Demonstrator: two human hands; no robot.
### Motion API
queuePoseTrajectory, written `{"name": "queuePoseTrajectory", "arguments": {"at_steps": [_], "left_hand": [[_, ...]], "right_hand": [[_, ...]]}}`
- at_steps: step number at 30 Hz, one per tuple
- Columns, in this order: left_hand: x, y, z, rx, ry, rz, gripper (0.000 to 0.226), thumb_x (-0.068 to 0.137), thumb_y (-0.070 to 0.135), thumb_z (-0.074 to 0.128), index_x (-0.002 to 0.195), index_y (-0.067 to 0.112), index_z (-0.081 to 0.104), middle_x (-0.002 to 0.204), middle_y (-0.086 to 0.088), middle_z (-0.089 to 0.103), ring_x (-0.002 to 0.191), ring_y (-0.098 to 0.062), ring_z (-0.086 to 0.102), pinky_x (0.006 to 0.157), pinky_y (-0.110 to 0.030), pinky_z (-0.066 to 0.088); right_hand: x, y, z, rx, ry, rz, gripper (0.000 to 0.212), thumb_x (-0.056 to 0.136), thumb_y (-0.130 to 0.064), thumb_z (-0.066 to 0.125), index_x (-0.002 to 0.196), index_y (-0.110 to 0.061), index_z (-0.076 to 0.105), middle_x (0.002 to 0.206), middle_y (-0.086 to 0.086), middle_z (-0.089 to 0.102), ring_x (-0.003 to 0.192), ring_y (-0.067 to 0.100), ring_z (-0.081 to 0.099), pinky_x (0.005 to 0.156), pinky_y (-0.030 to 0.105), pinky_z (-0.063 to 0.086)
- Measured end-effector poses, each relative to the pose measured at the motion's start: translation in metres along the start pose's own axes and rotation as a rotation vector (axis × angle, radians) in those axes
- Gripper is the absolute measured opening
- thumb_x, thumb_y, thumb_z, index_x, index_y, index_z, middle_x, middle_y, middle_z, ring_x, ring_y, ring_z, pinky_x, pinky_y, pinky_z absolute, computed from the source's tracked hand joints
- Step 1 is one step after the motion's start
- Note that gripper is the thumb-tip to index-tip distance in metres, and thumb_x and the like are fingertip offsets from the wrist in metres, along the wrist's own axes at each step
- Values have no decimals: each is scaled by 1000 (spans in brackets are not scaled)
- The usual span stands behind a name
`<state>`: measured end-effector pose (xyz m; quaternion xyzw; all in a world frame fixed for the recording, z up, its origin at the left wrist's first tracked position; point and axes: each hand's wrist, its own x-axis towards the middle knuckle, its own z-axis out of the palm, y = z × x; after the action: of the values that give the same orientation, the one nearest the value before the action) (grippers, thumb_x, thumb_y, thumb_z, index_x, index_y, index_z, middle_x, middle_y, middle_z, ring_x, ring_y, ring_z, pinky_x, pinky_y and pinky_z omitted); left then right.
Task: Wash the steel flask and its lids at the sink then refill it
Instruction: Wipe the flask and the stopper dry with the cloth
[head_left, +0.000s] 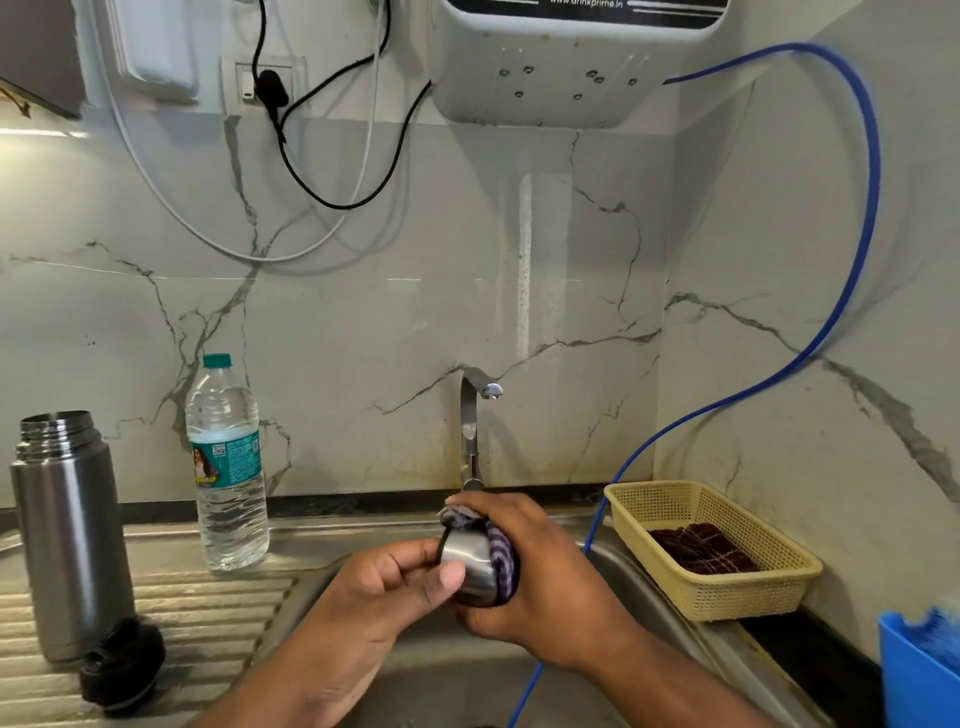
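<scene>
The steel flask (70, 535) stands upright and uncapped on the ribbed drainboard at the left. Its black inner lid (122, 667) lies beside its base. Over the sink basin, my left hand (374, 597) grips the steel outer lid (470, 564) by its rim, thumb on the shiny side. My right hand (540, 577) wraps a purple striped cloth (501, 553) around the far side of that lid. The tap (475, 431) rises just behind my hands; no water is visible from its spout.
A clear plastic water bottle (228, 467) with a green cap stands on the counter behind the drainboard. A cream plastic basket (711, 551) holding a dark cloth sits right of the sink. A blue hose (852, 291) drops into the basin. A blue box (917, 675) is at the far right. A water purifier (561, 62) hangs above.
</scene>
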<state>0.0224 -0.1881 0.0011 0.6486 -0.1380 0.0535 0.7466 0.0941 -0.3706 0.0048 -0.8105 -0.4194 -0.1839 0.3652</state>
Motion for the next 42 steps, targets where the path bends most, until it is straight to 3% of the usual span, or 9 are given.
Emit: {"name": "queuePoseTrajectory", "arguments": {"at_steps": [4,10,17,22,24,29,34,38,42], "left_hand": [[1,-4,-1,-85,96,-28,29,89,24,72,109,4,78,116,-25,73,113,-36,69,87,-34,58],[0,-7,-1,44,64,55,22,92,13,69,111,8,79,116,-19,74,118,-28,69,94,-25,54],[1,-6,-2,-81,93,-45,29,89,20,66,109,4,78,116,-25,72,114,-35,69,98,-42,53],[-2,-9,-1,77,59,62,26,88,14,66,111,9,79,115,-20,75,115,-30,70,96,-30,54],[-1,-7,2,73,52,52,26,89,15,65,110,9,79,115,-20,74,116,-30,69,99,-32,53],[0,-8,0,3,116,-12,27,92,27,69,105,5,79,112,-23,74,113,-34,69,88,-32,58],[1,-10,-3,101,63,84,27,93,22,75,114,7,78,117,-18,74,118,-29,68,99,-28,53],[2,-12,-3,72,59,46,41,81,33,80,115,10,77,117,-19,74,116,-27,69,100,-30,52],[3,-14,-4,-31,148,8,30,86,23,80,110,5,76,115,-24,73,112,-32,69,95,-32,57]], "right_hand": [[1,-3,-3,-198,-67,-97,93,75,-40,85,145,-61,28,148,-25,29,120,1,53,97,24,55],[2,4,8,241,44,56,82,67,-33,94,135,-47,51,124,-16,64,112,5,64,93,27,56],[0,2,3,-136,-75,-80,92,74,-36,86,145,-59,32,142,-26,34,118,1,55,94,20,54],[2,7,8,339,-54,124,81,68,-32,95,134,-47,52,121,-12,67,106,9,68,87,31,60],[2,7,7,275,-39,98,79,68,-32,94,133,-51,52,121,-12,67,107,10,67,89,36,60],[-1,1,2,-198,-137,-75,94,77,-34,85,147,-58,27,147,-22,32,122,0,49,99,24,53],[0,6,4,359,-98,163,85,69,-23,95,136,-51,49,118,-11,68,100,17,72,77,34,63],[0,9,1,52,-52,42,92,70,-32,91,142,-55,40,133,-22,51,119,-1,56,98,21,53],[0,2,0,55,-127,95,95,73,-26,91,145,-55,38,133,-23,49,116,-3,56,96,20,54]]}}
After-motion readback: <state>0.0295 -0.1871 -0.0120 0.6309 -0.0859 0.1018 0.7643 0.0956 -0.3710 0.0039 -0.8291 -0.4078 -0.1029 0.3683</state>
